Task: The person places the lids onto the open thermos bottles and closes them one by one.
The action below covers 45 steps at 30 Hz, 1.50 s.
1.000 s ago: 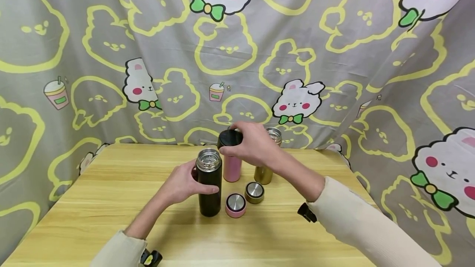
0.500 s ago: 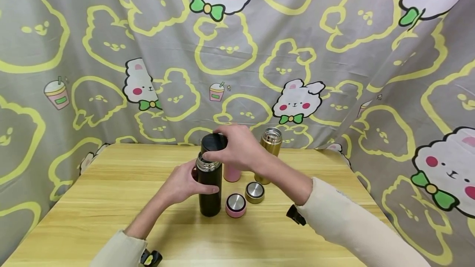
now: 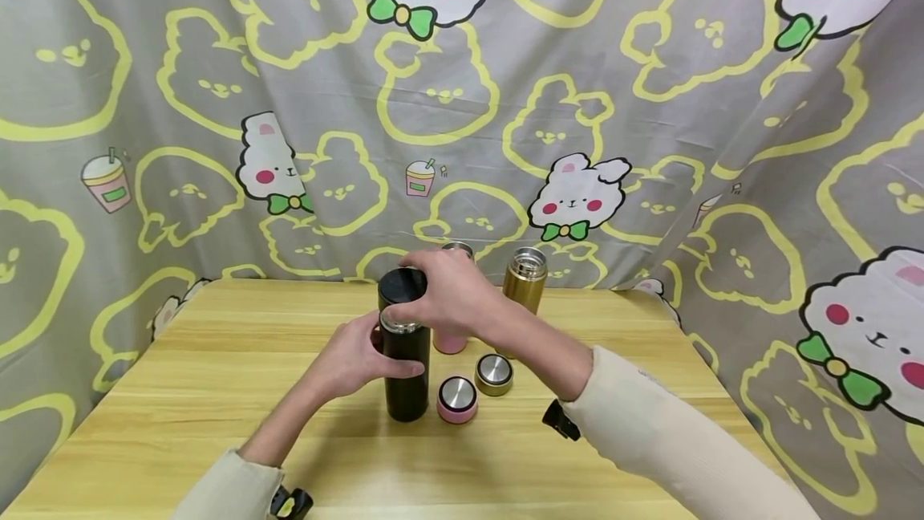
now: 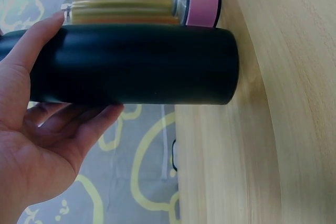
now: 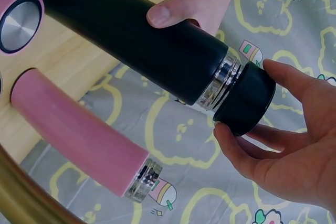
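Note:
My left hand point(image 3: 355, 361) grips the black thermos point(image 3: 407, 383) around its upper body, and the thermos stands upright on the table. Between the fingers and thumb of my right hand point(image 3: 455, 291) is the black lid point(image 3: 401, 286), held at the thermos mouth. In the right wrist view, part of the silver threaded neck point(image 5: 218, 85) shows below the lid point(image 5: 248, 98). Behind the right hand, the pink thermos point(image 5: 79, 129) stands uncapped, mostly hidden in the head view. An uncapped gold thermos point(image 3: 525, 281) stands to its right.
On the wooden table point(image 3: 216, 375), a pink lid point(image 3: 457, 400) sits just right of the black thermos. A gold lid point(image 3: 494, 374) lies a little behind it, both with steel tops up. A patterned curtain point(image 3: 303, 103) hangs behind the table.
My right hand has brought the black lid left and down, from beside the black thermos onto its mouth. The left hand keeps its grip on the thermos.

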Each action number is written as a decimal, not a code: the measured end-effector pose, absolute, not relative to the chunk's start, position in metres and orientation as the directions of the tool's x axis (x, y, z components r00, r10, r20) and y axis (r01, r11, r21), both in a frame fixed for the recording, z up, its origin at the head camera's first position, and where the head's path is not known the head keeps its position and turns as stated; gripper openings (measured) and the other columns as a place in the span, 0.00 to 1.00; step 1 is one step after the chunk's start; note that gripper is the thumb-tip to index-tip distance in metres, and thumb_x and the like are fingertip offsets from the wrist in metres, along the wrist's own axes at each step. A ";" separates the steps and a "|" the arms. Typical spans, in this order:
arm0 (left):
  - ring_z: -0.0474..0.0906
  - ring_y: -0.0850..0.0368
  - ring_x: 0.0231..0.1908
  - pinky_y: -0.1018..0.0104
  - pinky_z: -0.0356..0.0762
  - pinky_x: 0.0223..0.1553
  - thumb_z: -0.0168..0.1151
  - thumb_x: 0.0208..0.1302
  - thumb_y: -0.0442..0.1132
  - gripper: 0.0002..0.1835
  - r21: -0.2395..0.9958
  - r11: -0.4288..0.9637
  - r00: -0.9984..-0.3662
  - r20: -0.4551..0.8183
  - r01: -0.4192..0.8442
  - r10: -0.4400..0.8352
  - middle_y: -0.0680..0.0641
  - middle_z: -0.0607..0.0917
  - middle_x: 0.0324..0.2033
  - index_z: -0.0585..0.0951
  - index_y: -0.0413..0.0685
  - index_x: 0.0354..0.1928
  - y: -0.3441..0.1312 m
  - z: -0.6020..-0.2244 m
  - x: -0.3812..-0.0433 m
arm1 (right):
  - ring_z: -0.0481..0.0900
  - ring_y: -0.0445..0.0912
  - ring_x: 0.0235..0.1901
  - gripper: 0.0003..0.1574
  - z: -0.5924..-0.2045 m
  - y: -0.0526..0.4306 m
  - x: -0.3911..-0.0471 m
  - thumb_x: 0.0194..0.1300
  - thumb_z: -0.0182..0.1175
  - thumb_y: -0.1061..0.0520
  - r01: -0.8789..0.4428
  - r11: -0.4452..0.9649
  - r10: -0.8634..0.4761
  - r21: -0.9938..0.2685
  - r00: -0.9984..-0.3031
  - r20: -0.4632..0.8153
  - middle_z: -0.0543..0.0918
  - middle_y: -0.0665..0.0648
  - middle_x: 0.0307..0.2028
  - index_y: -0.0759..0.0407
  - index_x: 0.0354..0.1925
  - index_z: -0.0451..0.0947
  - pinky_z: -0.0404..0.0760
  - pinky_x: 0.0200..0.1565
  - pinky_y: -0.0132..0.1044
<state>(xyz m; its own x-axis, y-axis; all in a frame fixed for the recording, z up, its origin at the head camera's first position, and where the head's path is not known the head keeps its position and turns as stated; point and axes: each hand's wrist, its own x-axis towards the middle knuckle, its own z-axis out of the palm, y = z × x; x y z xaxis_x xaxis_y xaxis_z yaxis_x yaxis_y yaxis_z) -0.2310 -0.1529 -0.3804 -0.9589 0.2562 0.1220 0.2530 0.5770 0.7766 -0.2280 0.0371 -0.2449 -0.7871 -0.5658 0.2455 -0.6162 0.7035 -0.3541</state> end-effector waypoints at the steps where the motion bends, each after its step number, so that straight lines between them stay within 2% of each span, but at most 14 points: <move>1: 0.84 0.59 0.46 0.55 0.82 0.48 0.81 0.43 0.64 0.40 0.775 0.580 -0.959 0.120 0.252 0.256 0.54 0.87 0.46 0.78 0.59 0.59 -0.153 -0.380 -0.231 | 0.79 0.44 0.37 0.31 -0.246 0.036 -0.228 0.56 0.75 0.43 -0.617 0.703 -0.568 -0.353 -0.786 0.243 0.87 0.49 0.39 0.52 0.54 0.82 0.76 0.41 0.36; 15: 0.84 0.59 0.47 0.54 0.82 0.49 0.81 0.43 0.64 0.41 0.782 0.575 -0.962 0.113 0.240 0.249 0.54 0.87 0.47 0.78 0.59 0.59 -0.153 -0.381 -0.230 | 0.80 0.44 0.36 0.29 -0.250 0.034 -0.230 0.55 0.76 0.44 -0.624 0.690 -0.577 -0.367 -0.780 0.242 0.87 0.50 0.38 0.53 0.52 0.82 0.76 0.38 0.34; 22: 0.84 0.59 0.47 0.56 0.82 0.48 0.81 0.43 0.63 0.41 0.790 0.567 -0.962 0.103 0.233 0.253 0.53 0.87 0.47 0.77 0.58 0.59 -0.153 -0.381 -0.230 | 0.81 0.45 0.41 0.33 -0.254 0.035 -0.230 0.57 0.75 0.43 -0.596 0.715 -0.572 -0.367 -0.799 0.183 0.87 0.51 0.44 0.52 0.58 0.81 0.78 0.42 0.36; 30: 0.84 0.58 0.47 0.56 0.82 0.48 0.81 0.44 0.63 0.41 0.788 0.569 -0.962 0.104 0.234 0.252 0.53 0.87 0.47 0.77 0.57 0.60 -0.152 -0.382 -0.231 | 0.81 0.47 0.43 0.33 -0.256 0.036 -0.231 0.56 0.75 0.42 -0.591 0.714 -0.566 -0.376 -0.803 0.186 0.88 0.52 0.46 0.50 0.59 0.82 0.78 0.43 0.37; 35: 0.84 0.57 0.48 0.56 0.83 0.48 0.81 0.44 0.62 0.42 0.801 0.553 -0.963 0.103 0.230 0.250 0.52 0.87 0.48 0.76 0.57 0.61 -0.152 -0.382 -0.231 | 0.81 0.49 0.48 0.37 -0.256 0.036 -0.232 0.57 0.75 0.39 -0.589 0.727 -0.570 -0.353 -0.804 0.168 0.87 0.53 0.49 0.50 0.61 0.80 0.77 0.48 0.41; 41: 0.84 0.56 0.48 0.54 0.83 0.48 0.82 0.44 0.60 0.42 0.807 0.550 -0.965 0.092 0.216 0.245 0.51 0.87 0.49 0.76 0.57 0.62 -0.153 -0.382 -0.231 | 0.79 0.52 0.58 0.48 -0.251 0.039 -0.230 0.60 0.72 0.38 -0.552 0.739 -0.568 -0.387 -0.819 0.082 0.83 0.56 0.59 0.51 0.72 0.69 0.76 0.58 0.47; 45: 0.84 0.56 0.47 0.54 0.83 0.48 0.81 0.44 0.61 0.43 0.801 0.555 -0.963 0.097 0.224 0.249 0.51 0.87 0.48 0.76 0.58 0.62 -0.152 -0.381 -0.231 | 0.78 0.52 0.62 0.45 -0.245 0.044 -0.230 0.62 0.71 0.42 -0.524 0.732 -0.567 -0.436 -0.823 0.039 0.80 0.58 0.63 0.49 0.73 0.67 0.77 0.61 0.47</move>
